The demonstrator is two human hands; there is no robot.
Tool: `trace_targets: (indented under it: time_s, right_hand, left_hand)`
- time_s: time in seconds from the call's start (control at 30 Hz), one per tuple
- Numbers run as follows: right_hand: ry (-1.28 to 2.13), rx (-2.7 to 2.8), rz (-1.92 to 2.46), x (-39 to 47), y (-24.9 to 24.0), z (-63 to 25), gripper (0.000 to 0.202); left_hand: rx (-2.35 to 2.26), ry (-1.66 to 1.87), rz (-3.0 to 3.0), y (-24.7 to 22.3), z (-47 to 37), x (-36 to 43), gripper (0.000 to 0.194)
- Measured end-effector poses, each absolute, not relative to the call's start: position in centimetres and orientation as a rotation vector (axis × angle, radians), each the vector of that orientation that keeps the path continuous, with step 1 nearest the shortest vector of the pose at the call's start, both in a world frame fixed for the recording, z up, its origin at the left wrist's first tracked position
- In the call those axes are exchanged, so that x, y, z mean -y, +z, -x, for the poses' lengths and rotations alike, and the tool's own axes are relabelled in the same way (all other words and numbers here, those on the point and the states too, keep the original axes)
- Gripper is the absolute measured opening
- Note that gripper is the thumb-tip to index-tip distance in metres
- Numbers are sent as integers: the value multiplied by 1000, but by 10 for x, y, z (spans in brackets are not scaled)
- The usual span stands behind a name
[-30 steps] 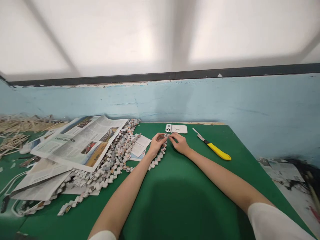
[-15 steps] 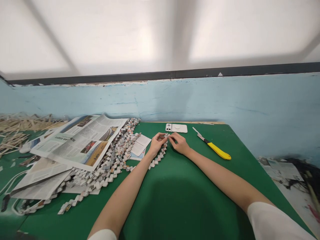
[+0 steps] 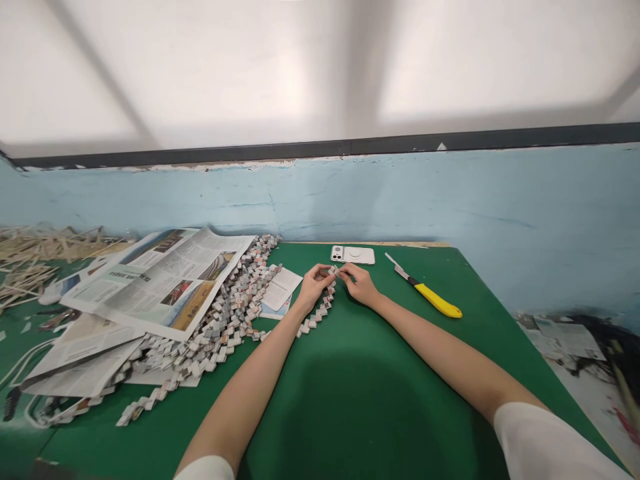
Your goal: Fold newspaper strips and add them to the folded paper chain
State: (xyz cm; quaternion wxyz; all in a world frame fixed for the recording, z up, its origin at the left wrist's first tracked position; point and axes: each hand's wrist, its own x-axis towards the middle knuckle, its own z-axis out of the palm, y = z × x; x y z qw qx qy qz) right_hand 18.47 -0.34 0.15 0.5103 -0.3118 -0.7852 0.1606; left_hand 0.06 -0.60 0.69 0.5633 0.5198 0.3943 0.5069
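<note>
The worktop [image 3: 373,320] is smooth and green. On its left, printed newspaper sheets [image 3: 150,287] overlie a heap of stepped, folded-paper chains [image 3: 235,307]. Toward its far edge, the left hand [image 3: 313,285], nearer, has its grip pinching a paper chain [image 3: 320,316], which curves toward the worktop's near left. The right hand [image 3: 361,285] meets its tip; hold unclear.

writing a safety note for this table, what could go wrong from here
The paper chain might slip where the left hand and right hand pinch its end. The left forearm, close beside it, could drag it. The yellow-handled tool lying nearby might cut a reaching hand, if its slim end is sharp.
</note>
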Motion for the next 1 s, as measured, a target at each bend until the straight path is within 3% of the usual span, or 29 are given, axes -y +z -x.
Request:
trace_targets:
  time_s: [1.0]
  right_hand:
    - [329, 1812, 768, 2, -2, -182, 13]
  left_hand:
    - [-946, 1214, -1275, 8, -1, 7, 59]
